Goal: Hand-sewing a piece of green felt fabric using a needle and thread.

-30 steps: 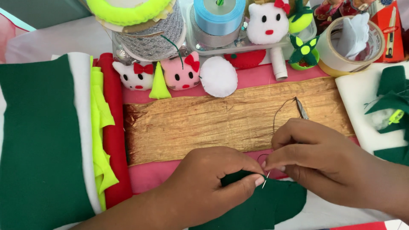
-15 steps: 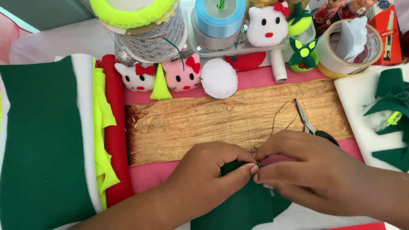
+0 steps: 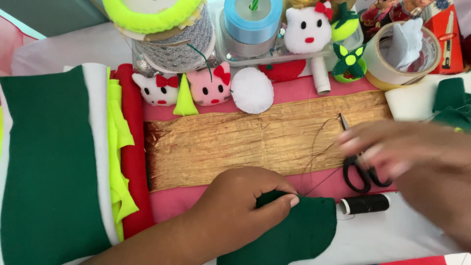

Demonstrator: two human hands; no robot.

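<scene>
The left hand (image 3: 240, 206) pinches the green felt piece (image 3: 299, 230), whose edge lies at three o'clock from its fingers. The right hand (image 3: 407, 157), blurred, pulls a dark thread (image 3: 321, 180) toward two o'clock; I cannot tell its grip.

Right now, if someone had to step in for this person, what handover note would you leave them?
Left hand: pinching the edge of the dark green felt piece at the front of the table.
Right hand: blurred, raised to the right over the black-handled scissors; a dark thread runs taut from the felt toward it. I cannot tell what the fingers hold.
Black thread spool lies beside the felt, on the right.
Done: thread is attached to the felt.
Left: stitching appears unfinished; thread uncut.
</scene>
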